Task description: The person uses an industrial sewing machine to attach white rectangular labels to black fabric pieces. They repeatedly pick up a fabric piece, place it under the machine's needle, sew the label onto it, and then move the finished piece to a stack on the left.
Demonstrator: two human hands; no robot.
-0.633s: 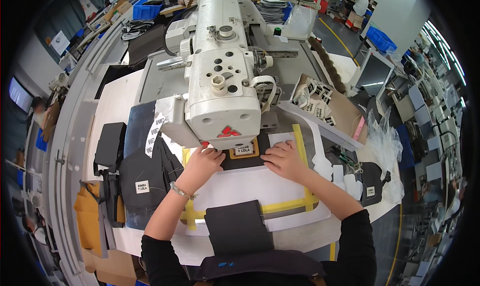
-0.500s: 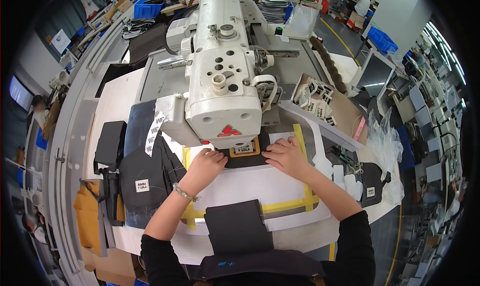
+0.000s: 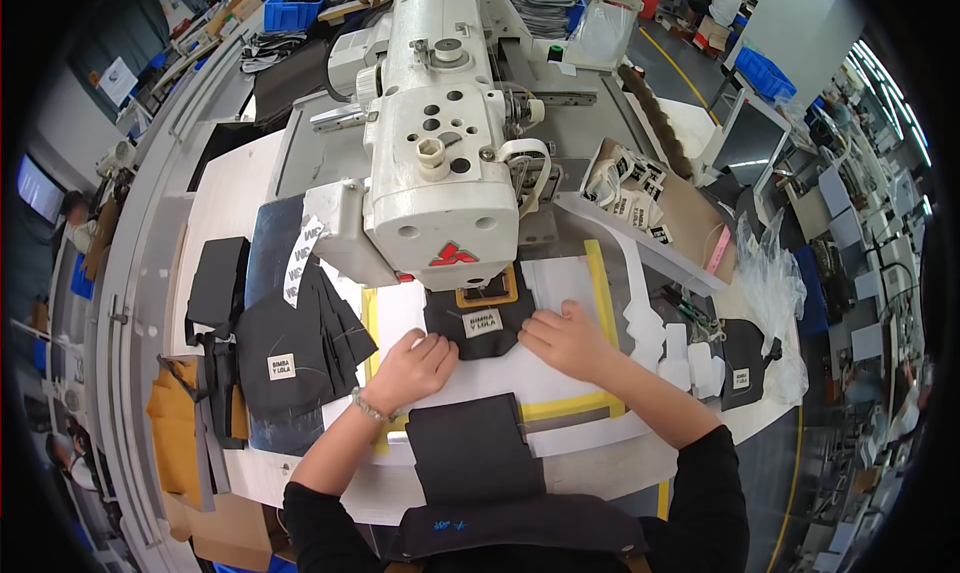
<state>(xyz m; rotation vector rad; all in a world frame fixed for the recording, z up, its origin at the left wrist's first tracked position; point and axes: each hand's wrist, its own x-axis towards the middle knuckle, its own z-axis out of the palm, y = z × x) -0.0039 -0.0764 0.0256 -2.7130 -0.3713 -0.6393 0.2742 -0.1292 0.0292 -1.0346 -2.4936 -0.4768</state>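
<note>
A black fabric piece [image 3: 490, 346] with a small pale label [image 3: 482, 321] lies flat on the white work surface, just in front of the sewing machine head [image 3: 440, 218]. Its far edge reaches under the machine's tan clamp frame [image 3: 487, 299]. My left hand [image 3: 415, 368] is closed, fingers curled at the piece's left edge. On the opposite edge, my right hand [image 3: 570, 345] is closed too, pinching the fabric. Another black panel [image 3: 470, 448] rests between my forearms near the table's front edge.
Labelled black pieces [image 3: 300, 358] are stacked at the left beside a dark block-like stack [image 3: 218, 278]. An open cardboard box [image 3: 690, 238] of labels stands right of the machine. Close to it are thread snips [image 3: 697, 318], a clear plastic bag [image 3: 775, 283] and one labelled black piece [image 3: 742, 363].
Both hands have drawn the black fabric piece toward me. Its label, formerly inside the clamp frame, now lies in front of it.
</note>
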